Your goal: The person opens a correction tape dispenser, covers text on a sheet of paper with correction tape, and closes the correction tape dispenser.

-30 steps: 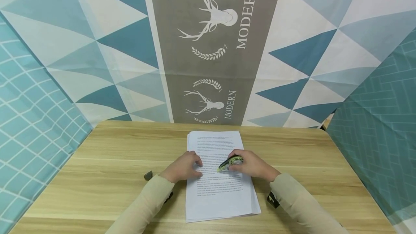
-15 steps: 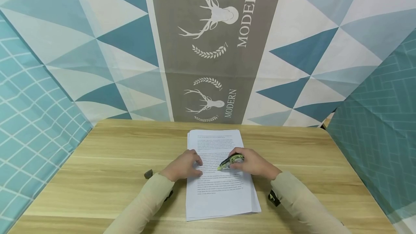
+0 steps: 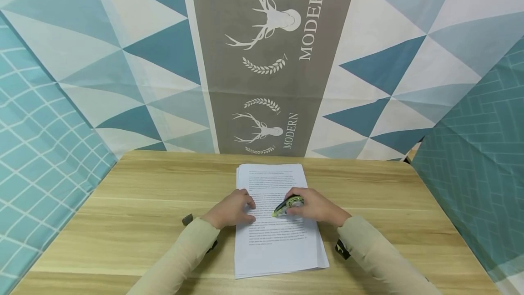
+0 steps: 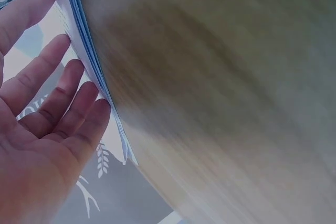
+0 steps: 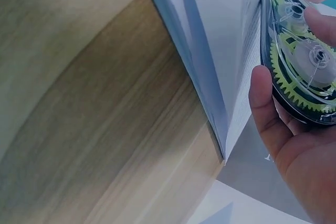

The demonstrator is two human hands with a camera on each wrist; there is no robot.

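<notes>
A stack of printed paper sheets lies on the wooden table, its layered edges showing in both wrist views. My right hand holds a correction tape dispenser with a clear casing and green gears inside. Its tip points left and down at the printed lines near the middle of the top sheet; whether it touches cannot be told. My left hand rests on the left side of the stack, fingers relaxed and spread, fingertips on the paper.
A small dark object lies on the table just left of the left sleeve. Dark wrist gear shows beneath the right sleeve. A patterned cloth hangs behind the table's far edge.
My right hand has shifted slightly left with the correction tape dispenser over the past half second, after a small move right. The left hand and the stack stay in place.
</notes>
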